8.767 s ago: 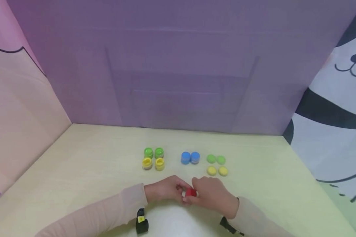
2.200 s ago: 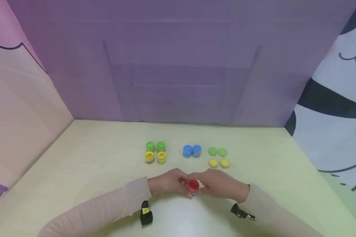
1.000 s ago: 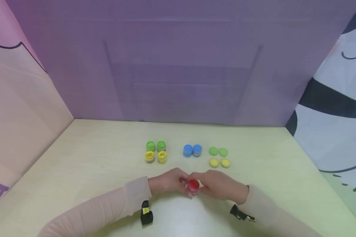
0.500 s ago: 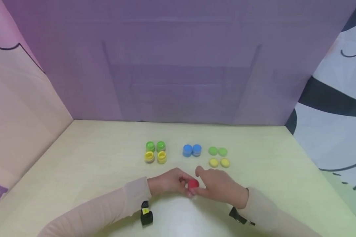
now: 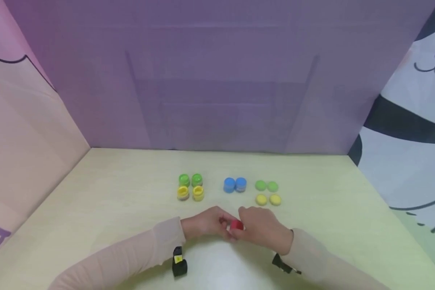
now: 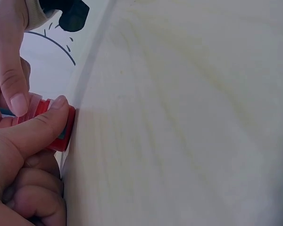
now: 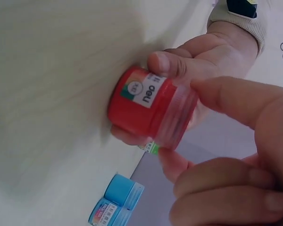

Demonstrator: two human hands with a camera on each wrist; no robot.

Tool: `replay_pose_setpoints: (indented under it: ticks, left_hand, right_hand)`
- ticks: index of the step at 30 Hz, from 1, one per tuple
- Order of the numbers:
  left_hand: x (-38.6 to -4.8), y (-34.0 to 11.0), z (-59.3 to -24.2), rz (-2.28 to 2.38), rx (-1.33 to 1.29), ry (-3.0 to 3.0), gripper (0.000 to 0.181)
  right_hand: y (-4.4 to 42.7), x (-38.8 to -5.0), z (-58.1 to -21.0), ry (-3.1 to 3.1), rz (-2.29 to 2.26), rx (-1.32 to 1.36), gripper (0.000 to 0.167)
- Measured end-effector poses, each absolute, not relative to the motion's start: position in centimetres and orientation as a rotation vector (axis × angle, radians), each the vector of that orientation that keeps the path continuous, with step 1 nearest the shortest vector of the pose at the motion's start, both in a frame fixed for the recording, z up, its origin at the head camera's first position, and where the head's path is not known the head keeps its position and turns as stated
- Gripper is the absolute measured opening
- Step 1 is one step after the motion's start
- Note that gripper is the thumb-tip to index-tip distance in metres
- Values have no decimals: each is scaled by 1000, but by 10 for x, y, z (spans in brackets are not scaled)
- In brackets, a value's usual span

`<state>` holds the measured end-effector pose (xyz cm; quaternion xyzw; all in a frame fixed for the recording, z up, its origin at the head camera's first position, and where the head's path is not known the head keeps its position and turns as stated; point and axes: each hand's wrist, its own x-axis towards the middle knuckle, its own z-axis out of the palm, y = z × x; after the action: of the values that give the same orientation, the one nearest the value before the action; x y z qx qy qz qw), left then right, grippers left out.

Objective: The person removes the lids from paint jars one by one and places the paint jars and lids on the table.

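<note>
Blue jars (image 5: 241, 185): are standing between green jars (image 5: 197, 179), to their left, and green lids (image 5: 261, 185), to their right
Red jar (image 5: 236, 225): is being held nearer the person than the blue jars
Left hand (image 5: 208, 222): is gripping its body
Right hand (image 5: 266, 228): is pinching its lid (image 7: 177, 120)

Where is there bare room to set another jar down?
Bare: the table at far left, between the pale wall and yellow jars; at far right, between yellow lids and the panda wall. Crowded: the front middle, where left hand and right hand hold the red jar, and the band behind, with blue jars between green jars and green lids.
</note>
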<state>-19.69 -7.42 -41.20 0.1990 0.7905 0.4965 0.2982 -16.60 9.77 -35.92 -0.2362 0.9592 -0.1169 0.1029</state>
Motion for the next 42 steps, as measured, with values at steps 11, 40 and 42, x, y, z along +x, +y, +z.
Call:
replay_pose_setpoints:
  ticks: [11, 40, 42]
  left_hand:
    - [-196, -75, -411, 1310, 539, 2118, 29]
    - [-199, -76, -413, 1301, 559, 2091, 30]
    - [-199, -76, -413, 1314, 550, 2084, 31]
  right_hand:
    - [106, -167, -357, 2782, -387, -1023, 23]
    - [117, -170, -357, 2831, -396, -1036, 40]
    - [113, -168, -358, 2834, -401, -905, 43]
